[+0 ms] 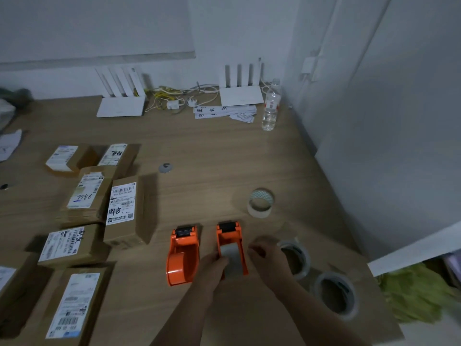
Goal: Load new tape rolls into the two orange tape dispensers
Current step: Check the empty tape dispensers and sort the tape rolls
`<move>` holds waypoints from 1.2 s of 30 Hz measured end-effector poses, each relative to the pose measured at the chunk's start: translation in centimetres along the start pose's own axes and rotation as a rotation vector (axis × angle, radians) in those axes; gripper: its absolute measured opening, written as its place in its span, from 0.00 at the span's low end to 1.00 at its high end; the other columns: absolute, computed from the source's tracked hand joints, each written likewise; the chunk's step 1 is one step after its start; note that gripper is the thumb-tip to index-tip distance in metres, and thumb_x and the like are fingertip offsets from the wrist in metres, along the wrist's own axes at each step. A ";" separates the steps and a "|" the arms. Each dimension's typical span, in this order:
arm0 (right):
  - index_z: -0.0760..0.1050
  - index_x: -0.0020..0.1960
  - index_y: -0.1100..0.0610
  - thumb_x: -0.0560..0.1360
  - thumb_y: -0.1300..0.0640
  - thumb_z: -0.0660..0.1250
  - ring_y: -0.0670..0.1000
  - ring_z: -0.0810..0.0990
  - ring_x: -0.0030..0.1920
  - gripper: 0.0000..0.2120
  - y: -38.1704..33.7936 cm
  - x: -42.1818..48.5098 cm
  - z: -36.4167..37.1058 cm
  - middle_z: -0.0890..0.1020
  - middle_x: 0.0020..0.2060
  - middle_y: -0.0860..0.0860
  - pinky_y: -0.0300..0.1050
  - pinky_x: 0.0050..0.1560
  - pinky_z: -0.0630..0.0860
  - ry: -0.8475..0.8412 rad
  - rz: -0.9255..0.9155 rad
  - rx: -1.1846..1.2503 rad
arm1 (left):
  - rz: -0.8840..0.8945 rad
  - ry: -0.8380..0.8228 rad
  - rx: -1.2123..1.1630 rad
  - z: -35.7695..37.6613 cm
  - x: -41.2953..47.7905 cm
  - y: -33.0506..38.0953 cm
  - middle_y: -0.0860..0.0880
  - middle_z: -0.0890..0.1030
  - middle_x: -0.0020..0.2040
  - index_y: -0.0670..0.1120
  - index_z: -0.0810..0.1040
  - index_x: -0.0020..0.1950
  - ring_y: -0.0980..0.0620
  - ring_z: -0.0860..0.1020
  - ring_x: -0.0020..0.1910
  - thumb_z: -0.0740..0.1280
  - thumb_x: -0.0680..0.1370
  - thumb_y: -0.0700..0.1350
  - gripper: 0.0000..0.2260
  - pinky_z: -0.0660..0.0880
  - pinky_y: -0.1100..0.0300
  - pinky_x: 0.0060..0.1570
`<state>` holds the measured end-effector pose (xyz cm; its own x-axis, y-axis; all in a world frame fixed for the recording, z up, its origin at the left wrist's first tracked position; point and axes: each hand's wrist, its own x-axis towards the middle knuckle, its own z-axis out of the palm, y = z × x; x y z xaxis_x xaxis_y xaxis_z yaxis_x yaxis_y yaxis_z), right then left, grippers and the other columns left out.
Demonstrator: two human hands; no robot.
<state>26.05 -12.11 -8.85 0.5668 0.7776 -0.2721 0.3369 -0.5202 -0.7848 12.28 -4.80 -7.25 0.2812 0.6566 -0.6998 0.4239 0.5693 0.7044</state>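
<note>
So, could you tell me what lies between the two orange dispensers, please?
Only bare table in the head view: the left dispenser and right dispenser stand apart, nothing between.

Wooden desk [214,151], seen from above in dim light. Left of the hands, a cluster of brown cardboard parcels [124,211] with white shipping labels, some bearing handwritten characters. Straight ahead of the hands, a small round grey grommet [166,168] set in the surface. Far beyond the hands, against the white wall [99,26], two white routers [121,106] with upright antennas, a tangle of cables [174,96] between them. Beside the right-hand router, loose paper slips [224,112] and a clear plastic water bottle [270,108], upright. Right of the hands, past the desk edge, something yellow-green and crumpled [419,293], too blurred to identify.
</note>
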 end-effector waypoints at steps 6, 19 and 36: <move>0.81 0.50 0.62 0.76 0.56 0.66 0.56 0.82 0.49 0.11 -0.7 -1.1 0.1 0.85 0.46 0.58 0.50 0.52 0.77 -0.023 0.127 -0.060 | 0.059 -0.118 -0.008 -1.1 -0.2 -0.5 0.42 0.86 0.49 0.44 0.83 0.54 0.44 0.84 0.51 0.67 0.78 0.41 0.08 0.78 0.42 0.59; 0.78 0.49 0.67 0.72 0.67 0.69 0.55 0.82 0.37 0.06 -1.0 -2.3 2.5 0.83 0.40 0.61 0.45 0.36 0.82 -0.051 0.514 0.537 | 0.109 -0.231 -0.293 -3.0 -2.0 1.2 0.46 0.88 0.44 0.46 0.85 0.46 0.48 0.85 0.46 0.67 0.78 0.40 0.07 0.77 0.46 0.58; 0.78 0.41 0.55 0.73 0.58 0.66 0.49 0.80 0.39 0.04 -1.0 0.6 -1.0 0.80 0.35 0.48 0.47 0.42 0.79 -0.003 0.224 -0.017 | 0.190 -0.175 -0.522 -0.1 -3.8 5.9 0.48 0.87 0.34 0.41 0.80 0.51 0.51 0.85 0.36 0.63 0.80 0.40 0.07 0.76 0.48 0.54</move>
<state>26.85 -11.45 -7.64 0.6269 0.6426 -0.4405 0.2152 -0.6862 -0.6948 13.62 -3.82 -0.40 0.4675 0.7050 -0.5333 -0.1157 0.6469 0.7537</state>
